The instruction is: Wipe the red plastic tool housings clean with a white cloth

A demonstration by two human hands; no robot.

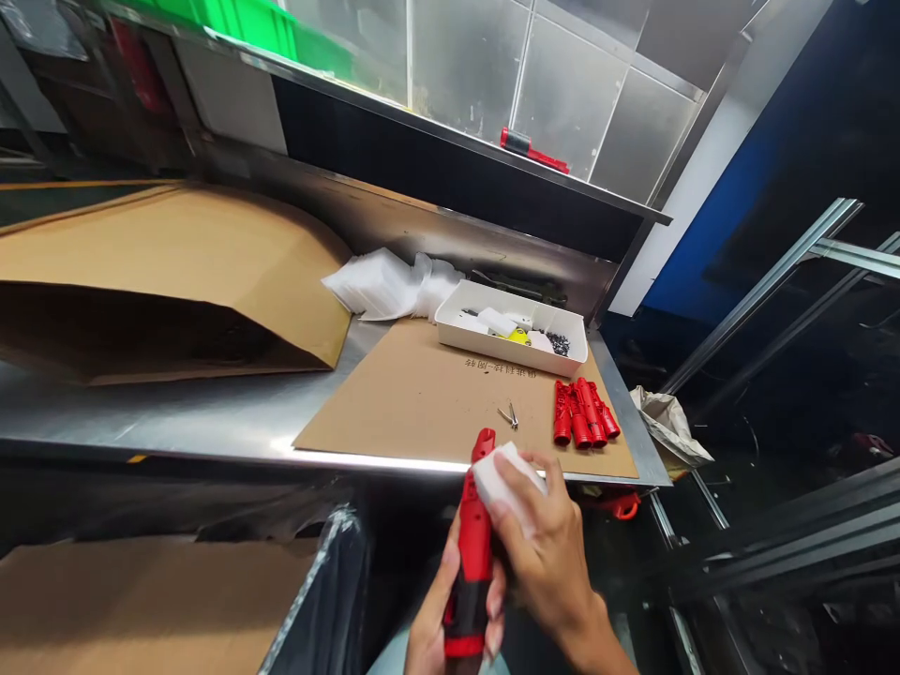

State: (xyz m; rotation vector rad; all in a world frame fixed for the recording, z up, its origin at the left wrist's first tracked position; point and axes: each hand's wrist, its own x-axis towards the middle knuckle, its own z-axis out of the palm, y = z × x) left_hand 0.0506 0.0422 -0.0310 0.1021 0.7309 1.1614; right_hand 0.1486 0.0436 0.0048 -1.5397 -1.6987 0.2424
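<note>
The left hand [440, 623] gripped a red tool body [474, 553] by its lower end, fingers wrapped round it, holding it upright below the near edge of the surface [211, 412]. The right hand [545, 553] pressed a white sponge block [502, 483] against the upper part of the tool body, its fingers pinching the block from above. Both items were off the surface, held in the air over the dark gap in front of it. On the cardboard sheet [422, 398] lay a cluster of red housings [582, 412], just beside the sheet's right edge, and a small metal clip [510, 415] nearer the middle. A white tray [512, 333] of small parts stood behind them, with white bags [394, 284] to its left. In judgement, the chief risk was a drop: the tool body was supported by one hand only at its base, and sideways pressure from the block could twist it loose into the gap below. The red housings sat close to the surface's corner and could roll off if the sheet were knocked. The clip was small and easily swept away.
</note>
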